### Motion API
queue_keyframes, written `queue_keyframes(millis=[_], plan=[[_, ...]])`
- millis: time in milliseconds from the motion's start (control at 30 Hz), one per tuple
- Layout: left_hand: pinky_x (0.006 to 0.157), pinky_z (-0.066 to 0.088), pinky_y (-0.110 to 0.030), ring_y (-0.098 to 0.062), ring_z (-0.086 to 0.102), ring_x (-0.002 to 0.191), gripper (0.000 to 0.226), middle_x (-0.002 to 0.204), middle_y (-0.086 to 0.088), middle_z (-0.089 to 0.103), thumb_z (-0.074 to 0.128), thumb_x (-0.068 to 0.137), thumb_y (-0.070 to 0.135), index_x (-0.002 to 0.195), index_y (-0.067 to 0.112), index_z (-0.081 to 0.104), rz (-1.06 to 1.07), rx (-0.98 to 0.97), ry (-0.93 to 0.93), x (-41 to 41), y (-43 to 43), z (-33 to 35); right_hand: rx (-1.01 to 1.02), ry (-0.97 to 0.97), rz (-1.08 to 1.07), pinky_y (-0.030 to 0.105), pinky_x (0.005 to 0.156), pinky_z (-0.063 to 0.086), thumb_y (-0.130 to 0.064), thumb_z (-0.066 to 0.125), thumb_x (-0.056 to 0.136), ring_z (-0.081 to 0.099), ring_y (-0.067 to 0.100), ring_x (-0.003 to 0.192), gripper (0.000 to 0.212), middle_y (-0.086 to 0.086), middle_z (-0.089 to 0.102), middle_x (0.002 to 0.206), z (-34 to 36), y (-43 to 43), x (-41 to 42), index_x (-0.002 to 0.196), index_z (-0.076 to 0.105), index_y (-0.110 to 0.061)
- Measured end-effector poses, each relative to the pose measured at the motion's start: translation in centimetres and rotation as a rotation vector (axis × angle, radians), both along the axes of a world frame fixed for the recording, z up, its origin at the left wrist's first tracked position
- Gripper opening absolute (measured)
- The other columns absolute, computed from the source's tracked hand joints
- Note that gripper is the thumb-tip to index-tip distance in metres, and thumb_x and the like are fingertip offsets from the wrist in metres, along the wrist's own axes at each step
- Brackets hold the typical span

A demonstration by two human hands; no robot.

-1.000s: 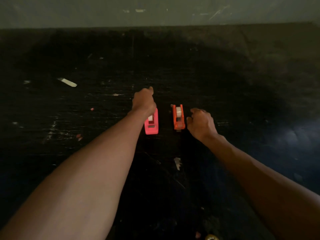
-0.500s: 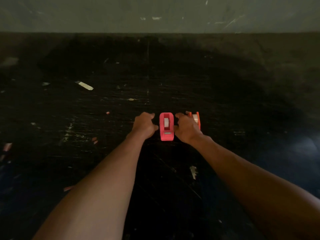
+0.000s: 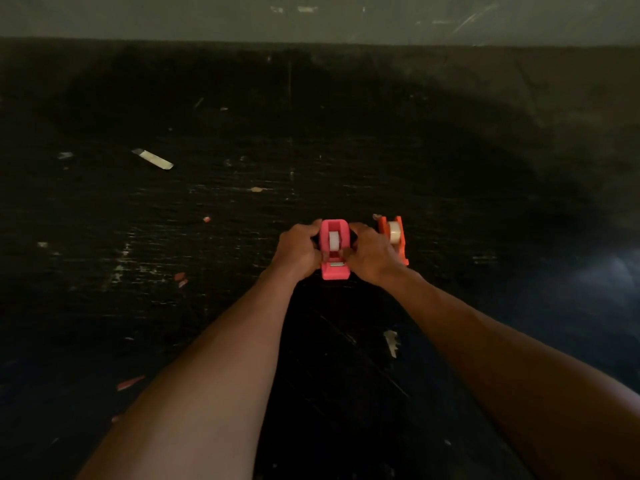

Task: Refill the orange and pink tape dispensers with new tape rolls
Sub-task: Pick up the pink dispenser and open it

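Observation:
A pink tape dispenser (image 3: 334,271) stands on the dark table with a white tape roll (image 3: 334,241) in its well. My left hand (image 3: 298,250) grips its left side and my right hand (image 3: 371,253) grips its right side. Just to the right stands an orange tape dispenser (image 3: 398,227) with a pale tape roll (image 3: 393,233) seated in it; my right hand partly covers its lower left. The pink dispenser's metal cutter faces me.
The black, scratched table (image 3: 450,188) runs back to a grey wall (image 3: 207,15). A white strip (image 3: 152,159) lies at the far left. Small red and white scraps (image 3: 180,278) dot the left side, and a torn pale scrap (image 3: 391,341) lies near my right forearm.
My right hand has moved left from beside the orange dispenser onto the pink one. My left hand has come down from the pink dispenser's top to its left side; both now hold it.

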State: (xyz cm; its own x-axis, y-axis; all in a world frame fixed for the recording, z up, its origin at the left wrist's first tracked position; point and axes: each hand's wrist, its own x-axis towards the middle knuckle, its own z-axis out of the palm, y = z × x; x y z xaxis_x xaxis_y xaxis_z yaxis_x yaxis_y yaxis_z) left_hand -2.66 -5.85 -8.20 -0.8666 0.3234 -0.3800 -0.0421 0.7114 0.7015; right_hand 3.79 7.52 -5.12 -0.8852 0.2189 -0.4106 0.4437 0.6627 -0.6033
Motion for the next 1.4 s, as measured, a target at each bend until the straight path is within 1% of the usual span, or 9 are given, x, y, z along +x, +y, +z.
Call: queue_keyframes(millis=[233, 333, 467, 567, 667, 900, 1033, 1267, 1400], plan=[[0.100, 0.053, -0.046, -0.024, 0.063, 0.113, 0.034, 0.126, -0.007, 0.062, 0.052, 0.101, 0.019, 0.135, 0.023, 0.058, 0.124, 0.120, -0.167, 2.8, -0.7, 3.8, -0.043, 0.068, -0.002, 0.018, 0.061, 0.041, -0.016, 0.061, 0.095, 0.060, 0.006, 0.077, 0.040, -0.007, 0.059, 0.087, 2.6, -0.6, 3.4, 0.133, 0.049, -0.018], [0.098, 0.054, -0.049, -0.028, 0.063, 0.115, 0.036, 0.131, -0.010, 0.061, 0.053, 0.100, 0.025, 0.136, 0.024, 0.058, 0.103, 0.132, -0.099, 5.3, -1.6, 6.0, -0.082, 0.107, -0.020, 0.024, 0.070, 0.050, -0.016, 0.063, 0.094, 0.064, 0.009, 0.082, 0.045, -0.004, 0.062, 0.091, 4.4, -1.1, 5.7, 0.136, 0.047, -0.019], [0.097, 0.055, -0.045, -0.025, 0.059, 0.121, 0.059, 0.137, -0.005, 0.057, 0.065, 0.092, 0.012, 0.147, 0.024, 0.047, -0.016, 0.059, 0.055, 8.6, -3.1, 8.3, -0.144, 0.159, -0.038, 0.043, 0.088, 0.058, -0.015, 0.064, 0.093, 0.070, 0.018, 0.091, 0.044, 0.002, 0.068, 0.098, 6.6, -2.3, 9.1, 0.134, 0.049, -0.019], [0.095, 0.057, -0.045, -0.024, 0.061, 0.118, 0.065, 0.135, -0.006, 0.060, 0.071, 0.088, 0.011, 0.147, 0.025, 0.047, -0.024, 0.091, 0.098, 11.5, -4.2, 9.9, -0.170, 0.208, -0.060, 0.043, 0.088, 0.059, -0.013, 0.064, 0.092, 0.070, 0.017, 0.091, 0.046, 0.002, 0.067, 0.097, 8.1, -3.4, 12.3, 0.135, 0.048, -0.019], [0.092, 0.058, -0.044, -0.023, 0.063, 0.113, 0.066, 0.131, -0.005, 0.061, 0.072, 0.087, 0.010, 0.146, 0.026, 0.047, -0.047, 0.114, 0.091, 14.3, -5.2, 10.8, -0.136, 0.256, -0.053, 0.033, 0.083, 0.057, -0.014, 0.063, 0.094, 0.068, 0.014, 0.087, 0.056, -0.003, 0.063, 0.091, 9.2, -4.8, 15.8, 0.144, 0.039, -0.018], [0.087, 0.061, -0.042, -0.024, 0.064, 0.113, 0.074, 0.134, -0.006, 0.060, 0.075, 0.084, 0.006, 0.149, 0.024, 0.046, -0.082, 0.117, 0.009, 22.3, -9.7, 8.5, -0.148, 0.178, -0.152, 0.047, 0.088, 0.058, -0.011, 0.064, 0.092, 0.069, 0.025, 0.097, 0.059, 0.002, 0.063, 0.096, 7.3, -9.8, 24.3, 0.145, 0.040, -0.019], [0.089, 0.060, -0.043, -0.024, 0.064, 0.111, 0.070, 0.132, -0.006, 0.062, 0.075, 0.084, 0.009, 0.146, 0.027, 0.048, -0.068, 0.109, -0.069, 28.2, -12.9, 5.7, -0.104, 0.124, -0.177, 0.045, 0.085, 0.059, -0.012, 0.065, 0.090, 0.070, 0.025, 0.095, 0.055, -0.001, 0.063, 0.091, 4.8, -13.1, 30.1, 0.142, 0.047, -0.020], [0.100, 0.053, -0.042, -0.026, 0.059, 0.122, 0.063, 0.138, -0.009, 0.058, 0.069, 0.090, 0.012, 0.148, 0.022, 0.046, -0.075, 0.015, -0.074, 34.9, -15.6, 2.1, -0.070, 0.037, -0.132, 0.042, 0.091, 0.057, -0.017, 0.063, 0.093, 0.067, 0.024, 0.104, 0.057, 0.006, 0.065, 0.114, 1.2, -15.8, 36.0, 0.146, 0.042, -0.021], [0.103, 0.051, -0.041, -0.025, 0.059, 0.121, 0.046, 0.134, -0.007, 0.060, 0.056, 0.100, 0.014, 0.145, 0.022, 0.050, -0.021, 0.007, -0.068, 35.6, -15.6, 1.5, -0.111, 0.036, -0.103, 0.041, 0.091, 0.057, -0.016, 0.064, 0.093, 0.067, 0.022, 0.101, 0.053, -0.009, 0.057, 0.092, 0.4, -15.7, 36.2, 0.143, 0.045, -0.020]])
